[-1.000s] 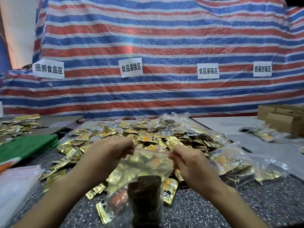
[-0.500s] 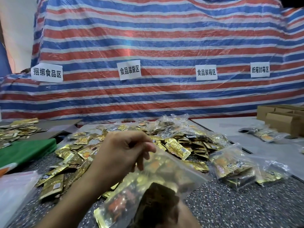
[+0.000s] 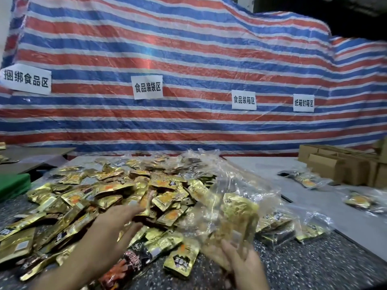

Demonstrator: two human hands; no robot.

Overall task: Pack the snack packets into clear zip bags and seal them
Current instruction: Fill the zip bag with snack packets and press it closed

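The left hand [image 3: 113,225] reached flat over the pile [image 3: 117,191] of loose gold packets, fingers straight and holding nothing, its tips just above the heap. The right hand [image 3: 245,264] was low at the near edge, fingers spread and fairly straight against the bottom of 1 filled bag [image 3: 236,208]. It seemed to prop or push the bag rather than pinch it, though blur hid the contact. The bag stood tilted between the pile and the packed bags [image 3: 278,227] lying on the table [image 3: 314,266] to its right. Its zip edge was too blurred to tell whether it was closed.

The likely step was setting this bag aside with the packed ones while the left hand went for more packets. The main risk was the loose support: with no finger curled round it, the slick, top-heavy bag could topple back onto the pile and mix with unpacked stock. If the zip was only partly pressed, landing on its side could pop it and spill packets. The left hand, sweeping in fast, could also scatter packets toward the table's near edge.
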